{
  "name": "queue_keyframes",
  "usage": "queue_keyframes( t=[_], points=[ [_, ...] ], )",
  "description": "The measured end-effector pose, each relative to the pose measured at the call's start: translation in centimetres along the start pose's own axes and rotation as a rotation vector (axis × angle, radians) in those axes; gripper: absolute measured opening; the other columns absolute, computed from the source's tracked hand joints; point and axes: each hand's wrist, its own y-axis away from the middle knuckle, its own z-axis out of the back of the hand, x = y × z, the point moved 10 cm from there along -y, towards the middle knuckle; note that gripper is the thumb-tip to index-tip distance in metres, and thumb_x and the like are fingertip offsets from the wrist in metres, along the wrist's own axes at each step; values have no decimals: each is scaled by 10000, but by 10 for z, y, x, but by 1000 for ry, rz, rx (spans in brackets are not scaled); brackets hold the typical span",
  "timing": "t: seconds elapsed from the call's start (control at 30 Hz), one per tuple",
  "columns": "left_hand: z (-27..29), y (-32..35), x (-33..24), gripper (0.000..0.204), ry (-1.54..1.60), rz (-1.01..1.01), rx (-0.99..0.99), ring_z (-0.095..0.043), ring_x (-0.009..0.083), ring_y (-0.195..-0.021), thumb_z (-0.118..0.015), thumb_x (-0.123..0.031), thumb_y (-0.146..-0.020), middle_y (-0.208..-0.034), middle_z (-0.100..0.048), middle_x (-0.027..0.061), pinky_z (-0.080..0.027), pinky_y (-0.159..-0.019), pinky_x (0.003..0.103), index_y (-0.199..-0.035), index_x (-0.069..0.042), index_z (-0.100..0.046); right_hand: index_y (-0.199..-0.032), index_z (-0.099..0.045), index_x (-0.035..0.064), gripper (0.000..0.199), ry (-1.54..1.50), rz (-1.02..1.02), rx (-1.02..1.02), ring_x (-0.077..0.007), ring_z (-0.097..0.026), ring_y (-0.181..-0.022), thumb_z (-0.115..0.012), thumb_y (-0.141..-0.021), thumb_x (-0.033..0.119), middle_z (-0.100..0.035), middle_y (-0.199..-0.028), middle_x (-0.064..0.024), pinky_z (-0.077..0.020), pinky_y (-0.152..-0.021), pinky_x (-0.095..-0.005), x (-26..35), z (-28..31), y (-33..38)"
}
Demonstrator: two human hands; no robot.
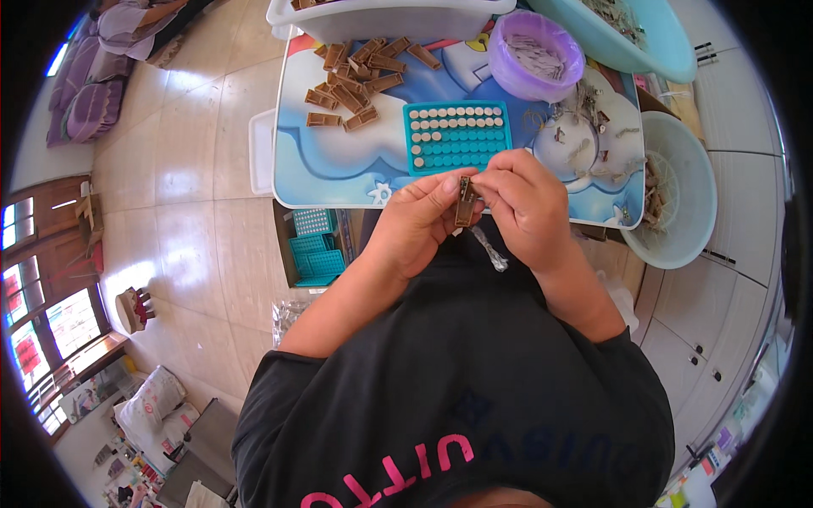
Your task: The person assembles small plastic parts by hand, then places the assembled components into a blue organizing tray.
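Observation:
Just over the table's near edge, my left hand (423,212) is closed round a small brown plastic housing (465,207), held upright between thumb and fingers. Small metallic parts show at its top end. My right hand (523,199) pinches at that top end, and whatever lies between its fingertips is too small to make out. Below the housing hangs a silvery wrapped bundle (491,251), like coiled wire. Beyond my hands lies a turquoise tray (459,161) of round pale discs, with its upper rows full and lower rows mostly bare.
Brown housings (356,80) lie heaped at the table's far left. A purple-lined tub (535,55) and loose wired parts (589,114) are at the right. A white bin (389,23) and blue basin (644,51) stand behind; a pale basin (677,190) is beside the table. Turquoise trays (318,254) fill a box.

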Motion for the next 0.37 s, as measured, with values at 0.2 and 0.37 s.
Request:
queue_keyframes(
  t=[0.2, 0.37],
  points=[
    [4, 4, -4, 340, -218, -32, -61, -620, 148, -850, -520, -174, -913, -973, -631, 75, -511, -789, 304, -1189, 26, -519, -736, -591, 47, 84, 56, 2, 66, -243, -544, -635, -660, -689, 33, -538, -732, -52, -424, -549, -343, 0, -6, 0],
    [9, 0, -3, 339, -161, -30, -31, -623, 162, -866, -535, -149, -905, -1012, -629, 87, -511, -801, 313, -1201, 14, -515, -784, -619, 47, 69, -82, -103, 60, -255, -555, -660, -649, -721, 46, -557, -754, -68, -439, -571, -346, -12, -11, 5]
  ],
)
